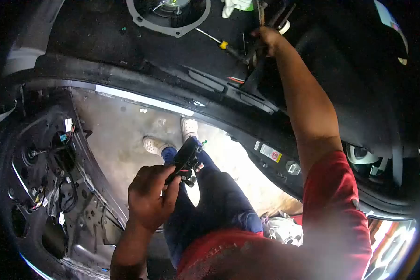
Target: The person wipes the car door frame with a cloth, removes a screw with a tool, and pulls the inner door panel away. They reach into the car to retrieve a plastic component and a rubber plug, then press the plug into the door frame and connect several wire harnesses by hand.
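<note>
At the far left, wiring is exposed on a stripped car door point(93, 205), and a white plug point(69, 125) is seen near its upper end. Those leads could be snagged if the door were swung or brushed by an arm.

Next, a black part point(185, 156) is pinched between the thumb and fingers of the left hand point(149, 193). The grip is closed around its lower end only, and the longer upper end is left unsupported. The part is held in mid-air in front of the legs, above the pale shoes point(152, 145) and the floor point(116, 116). If the pinch were loosened while attention is given to the other side, it could be dropped, and its small fittings might be chipped.

Above, a grey ring point(175, 32) is laid on the dark carpet point(98, 44). To its right, a screwdriver point(224, 45) is set down with its shaft pointed towards the ring; if it were knocked by the forearm, it could be rolled off or lost.

Farther right, the right hand point(268, 41) is stretched among some tools point(262, 14), just beside a white roll point(285, 27). Its fingers look bent, but whether anything is gripped cannot be told. With so long a reach, balance could be upset, or a sharp tip could be met blindly.
</note>
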The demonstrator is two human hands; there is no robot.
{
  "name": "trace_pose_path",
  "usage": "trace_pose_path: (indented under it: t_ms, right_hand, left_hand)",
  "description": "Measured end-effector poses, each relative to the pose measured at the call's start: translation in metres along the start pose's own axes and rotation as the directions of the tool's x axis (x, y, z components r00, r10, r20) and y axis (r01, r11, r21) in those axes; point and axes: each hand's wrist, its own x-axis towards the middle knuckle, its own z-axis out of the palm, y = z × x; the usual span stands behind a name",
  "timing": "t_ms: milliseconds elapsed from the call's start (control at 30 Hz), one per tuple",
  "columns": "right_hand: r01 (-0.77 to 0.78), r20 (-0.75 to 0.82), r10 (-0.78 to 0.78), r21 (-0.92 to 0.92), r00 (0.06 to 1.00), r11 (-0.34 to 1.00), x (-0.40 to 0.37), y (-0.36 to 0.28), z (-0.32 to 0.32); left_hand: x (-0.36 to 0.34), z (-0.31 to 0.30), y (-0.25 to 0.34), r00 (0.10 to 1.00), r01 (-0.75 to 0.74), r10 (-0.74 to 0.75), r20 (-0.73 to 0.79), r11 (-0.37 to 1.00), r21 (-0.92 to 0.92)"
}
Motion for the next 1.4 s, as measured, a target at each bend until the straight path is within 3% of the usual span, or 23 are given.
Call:
trace_pose_path:
  t_ms: [133, 200, 233, 367, 433, 467, 500, 567, 600, 667, 700, 733, 767, 833, 967, 1000, 1033, 1067, 1133, 1167, 1233, 1367, 1400]
  right_hand:
    - [0.149, 0.306, -0.162, 0.065, 0.938, 0.987, 0.043, 0.001, 0.005]
    - [0.092, 0.329, -0.107, 0.061, 0.938, 0.994, 0.076, 0.0, 0.026]
    - [0.262, 0.203, -0.222, -0.201, 0.954, 0.944, -0.021, -0.031, 0.014]
    - [0.189, 0.256, -0.147, -0.145, 0.955, 0.971, -0.037, -0.044, 0.003]
    - [0.244, 0.357, -0.187, -0.12, 0.915, 0.962, -0.06, -0.053, -0.013]
    - [0.295, 0.26, -0.279, -0.023, 0.924, 0.955, -0.061, -0.043, -0.009]
    - [0.3, 0.258, -0.284, -0.022, 0.923, 0.954, -0.043, -0.032, -0.012]
    - [0.248, 0.334, -0.341, 0.291, 0.879, 0.924, 0.028, -0.005, -0.026]
    - [0.212, 0.22, -0.3, 0.348, 0.928, 0.913, 0.06, 0.013, -0.032]
    - [-0.091, 0.035, 0.091, 0.661, 0.995, 0.745, 0.003, 0.03, -0.029]
    - [0.109, -0.089, -0.115, -0.062, 0.989, 0.992, 0.008, 0.041, -0.026]
    - [0.205, -0.03, -0.345, -0.757, 0.938, 0.621, 0.005, 0.046, -0.021]
    - [0.221, -0.019, -0.361, -0.76, 0.932, 0.612, 0.008, 0.042, -0.018]
    - [0.169, 0.121, -0.137, -0.888, 0.983, 0.428, -0.014, 0.038, -0.009]
    - [0.358, 0.33, -0.141, -0.823, 0.933, 0.44, 0.002, 0.067, -0.005]
    - [0.141, 0.26, 0.024, -0.598, 0.965, 0.789, 0.047, 0.092, 0.007]
    - [-0.137, 0.257, 0.206, -0.263, 0.944, 0.955, 0.07, 0.104, 0.017]
    - [-0.133, 0.261, 0.206, -0.271, 0.943, 0.953, 0.053, 0.092, 0.015]
    - [0.166, 0.276, 0.032, -0.662, 0.961, 0.731, -0.002, 0.06, 0.004]
    - [0.169, 0.28, 0.033, -0.665, 0.959, 0.727, -0.007, 0.061, 0.006]
    - [-0.059, 0.26, 0.149, -0.323, 0.954, 0.945, -0.016, 0.064, 0.007]
    - [-0.082, 0.296, 0.163, -0.268, 0.941, 0.96, -0.032, 0.058, -0.004]
    - [-0.007, 0.245, 0.069, -0.244, 0.967, 0.97, -0.029, 0.063, -0.003]
  left_hand:
    - [0.003, 0.009, 0.007, 0.999, -0.012, 0.009, 0.051, 0.999, 0.05]
    - [0.005, 0.021, 0.014, 0.994, 0.003, -0.011, 0.111, 0.998, 0.068]
    - [0.005, 0.026, 0.015, 0.992, -0.019, 0.012, 0.122, 0.998, 0.063]
    - [0.007, 0.044, 0.023, 0.99, -0.054, 0.046, 0.132, 0.997, 0.056]
    - [0.006, 0.047, 0.032, 0.988, -0.056, 0.047, 0.147, 0.997, 0.059]
    - [0.006, 0.049, 0.035, 0.988, -0.061, 0.052, 0.148, 0.996, 0.061]
    - [0.005, 0.051, 0.037, 0.986, -0.071, 0.063, 0.154, 0.996, 0.053]
    - [0.002, 0.051, 0.043, 0.984, -0.081, 0.071, 0.163, 0.995, 0.051]
    - [0.003, 0.051, 0.046, 0.983, -0.117, 0.106, 0.15, 0.991, 0.072]
    - [-0.001, 0.052, 0.054, 0.979, -0.162, 0.149, 0.137, 0.983, 0.089]
    - [-0.004, 0.052, 0.055, 0.984, -0.134, 0.124, 0.131, 0.989, 0.066]
    - [-0.006, 0.051, 0.057, 0.988, -0.1, 0.094, 0.12, 0.994, 0.043]
    - [-0.008, 0.05, 0.059, 0.991, -0.093, 0.088, 0.101, 0.995, 0.045]
    - [-0.014, 0.044, 0.06, 0.994, -0.06, 0.058, 0.09, 0.998, 0.023]
    - [-0.027, 0.042, 0.049, 0.998, -0.015, 0.013, 0.069, 1.0, 0.024]
    - [-0.028, 0.041, 0.046, 0.998, -0.025, 0.023, 0.06, 0.999, 0.029]
    - [-0.029, 0.041, 0.044, 0.998, -0.033, 0.032, 0.051, 0.999, 0.034]
    - [-0.031, 0.04, 0.043, 0.999, -0.025, 0.023, 0.045, 0.999, 0.032]
    - [-0.033, 0.039, 0.042, 0.998, 0.002, -0.005, 0.067, 0.999, 0.047]
    - [-0.033, 0.039, 0.042, 0.998, 0.007, -0.01, 0.064, 0.999, 0.046]
    - [-0.033, 0.04, 0.042, 1.0, -0.026, 0.026, -0.001, 1.0, 0.008]
    - [-0.036, 0.035, 0.045, 0.999, -0.009, 0.009, 0.039, 1.0, 0.01]
    - [-0.036, 0.034, 0.045, 0.999, -0.01, 0.009, 0.04, 1.0, 0.011]
